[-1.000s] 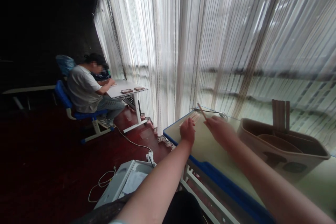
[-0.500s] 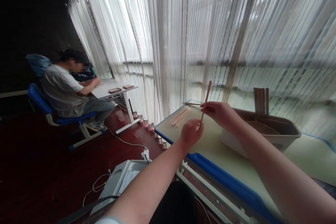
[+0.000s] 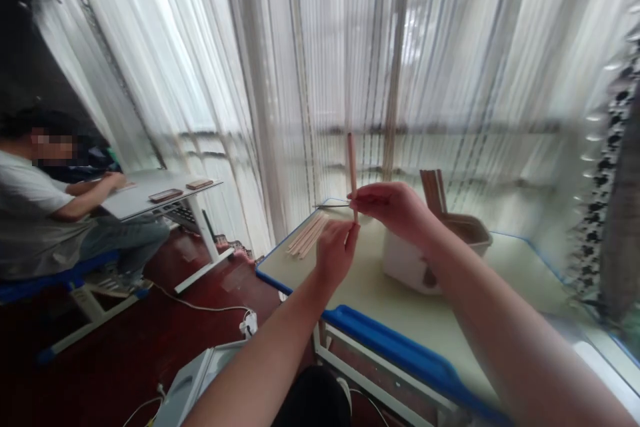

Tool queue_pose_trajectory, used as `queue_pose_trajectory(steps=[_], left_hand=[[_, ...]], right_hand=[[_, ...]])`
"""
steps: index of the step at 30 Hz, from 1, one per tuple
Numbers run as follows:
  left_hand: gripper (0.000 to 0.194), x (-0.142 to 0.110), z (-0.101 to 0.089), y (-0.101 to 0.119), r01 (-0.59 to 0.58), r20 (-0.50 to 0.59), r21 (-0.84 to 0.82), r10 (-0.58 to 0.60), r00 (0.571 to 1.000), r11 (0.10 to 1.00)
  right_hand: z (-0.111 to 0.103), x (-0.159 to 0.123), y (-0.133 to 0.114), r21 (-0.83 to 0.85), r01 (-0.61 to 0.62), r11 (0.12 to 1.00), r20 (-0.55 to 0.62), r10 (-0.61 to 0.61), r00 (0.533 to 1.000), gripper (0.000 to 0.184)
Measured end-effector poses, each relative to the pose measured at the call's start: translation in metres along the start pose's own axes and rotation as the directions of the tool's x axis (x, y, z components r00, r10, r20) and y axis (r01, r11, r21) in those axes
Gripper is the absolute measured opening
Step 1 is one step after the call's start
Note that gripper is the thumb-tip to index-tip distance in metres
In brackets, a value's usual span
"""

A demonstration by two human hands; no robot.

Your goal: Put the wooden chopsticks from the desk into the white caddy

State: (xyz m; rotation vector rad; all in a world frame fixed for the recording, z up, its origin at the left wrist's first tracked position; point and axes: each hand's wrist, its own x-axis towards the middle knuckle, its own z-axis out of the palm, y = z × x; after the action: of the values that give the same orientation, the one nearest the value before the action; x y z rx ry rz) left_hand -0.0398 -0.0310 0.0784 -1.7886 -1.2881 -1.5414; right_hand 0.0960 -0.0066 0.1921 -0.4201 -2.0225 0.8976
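A slim wooden chopstick [image 3: 352, 163] stands nearly upright above the table. My left hand [image 3: 336, 252] is closed around its bottom end. Higher up, the fingertips of my right hand [image 3: 395, 208] pinch the same chopstick. Several pale chopsticks [image 3: 307, 237] lie in a loose bundle on the tabletop, left of my left hand. Behind my right wrist sits a light-coloured bin [image 3: 407, 265], partly hidden by my forearm. Several brown sticks [image 3: 433, 191] poke up out of it.
The pale table [image 3: 415, 327] has a blue edge. A thin dark object [image 3: 327, 205] lies at its far corner. To the left, a person [image 3: 37, 213] sits at a white desk [image 3: 140, 193] holding two flat cases. Cables run over the red floor; curtains hang behind.
My view has swung right, so the table, bin and seated person appear further left. The chopstick is now more upright, with both hands still on it.
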Motion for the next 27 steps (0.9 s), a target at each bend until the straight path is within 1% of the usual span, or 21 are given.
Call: queue_pose_trajectory(steps=[3, 6, 8, 10, 11, 13, 15, 17, 19, 21, 23, 25, 27], left_hand=[[0.017, 0.031, 0.009, 0.023, -0.001, -0.027, -0.130, -0.002, 1.000, 0.991], [0.019, 0.055, 0.025, 0.050, 0.035, -0.035, -0.283, -0.047, 0.998, 0.959], [0.017, 0.066, 0.038, 0.066, 0.072, 0.007, -0.376, -0.075, 0.997, 0.924], [0.017, 0.076, 0.053, 0.079, 0.143, 0.095, -0.476, -0.111, 0.989, 0.868], [0.018, 0.080, 0.061, 0.084, 0.192, 0.148, -0.522, -0.133, 0.980, 0.831], [0.017, 0.088, 0.077, 0.093, 0.291, 0.254, -0.581, -0.170, 0.952, 0.760], [0.015, 0.094, 0.091, 0.099, 0.382, 0.340, -0.596, -0.210, 0.917, 0.706], [0.013, 0.097, 0.103, 0.103, 0.455, 0.401, -0.577, -0.250, 0.881, 0.678], [0.012, 0.098, 0.111, 0.106, 0.495, 0.432, -0.555, -0.277, 0.858, 0.669], [0.011, 0.096, 0.118, 0.107, 0.494, 0.429, -0.532, -0.284, 0.858, 0.688], [0.012, 0.093, 0.122, 0.107, 0.468, 0.401, -0.496, -0.285, 0.870, 0.731], [0.014, 0.091, 0.125, 0.106, 0.449, 0.370, -0.441, -0.298, 0.880, 0.777], [0.016, 0.090, 0.126, 0.107, 0.447, 0.358, -0.390, -0.315, 0.879, 0.805]], right_hand=[[-0.028, -0.005, -0.016, 0.014, 0.037, 0.999, -0.105, -0.035, 0.994, 0.021], [-0.061, -0.010, -0.024, -0.009, 0.062, 0.998, -0.256, -0.062, 0.965, 0.022], [-0.081, -0.012, -0.025, -0.044, 0.063, 0.997, -0.368, -0.075, 0.927, 0.023], [-0.098, -0.015, -0.022, -0.093, 0.054, 0.994, -0.442, -0.089, 0.892, 0.023], [-0.105, -0.015, -0.020, -0.118, 0.046, 0.992, -0.460, -0.096, 0.883, 0.023], [-0.118, -0.017, -0.015, -0.174, 0.020, 0.985, -0.463, -0.100, 0.881, 0.021], [-0.128, -0.018, -0.010, -0.234, -0.017, 0.972, -0.453, -0.094, 0.887, 0.019], [-0.135, -0.018, -0.005, -0.284, -0.057, 0.957, -0.443, -0.078, 0.893, 0.018], [-0.141, -0.019, 0.000, -0.319, -0.091, 0.943, -0.429, -0.058, 0.901, 0.019], [-0.145, -0.019, 0.005, -0.338, -0.113, 0.934, -0.411, -0.039, 0.911, 0.019], [-0.147, -0.019, 0.009, -0.345, -0.128, 0.930, -0.400, -0.022, 0.916, 0.018], [-0.150, -0.019, 0.012, -0.344, -0.137, 0.929, -0.384, -0.006, 0.923, 0.017], [-0.152, -0.019, 0.015, -0.336, -0.136, 0.932, -0.361, 0.006, 0.932, 0.016]])
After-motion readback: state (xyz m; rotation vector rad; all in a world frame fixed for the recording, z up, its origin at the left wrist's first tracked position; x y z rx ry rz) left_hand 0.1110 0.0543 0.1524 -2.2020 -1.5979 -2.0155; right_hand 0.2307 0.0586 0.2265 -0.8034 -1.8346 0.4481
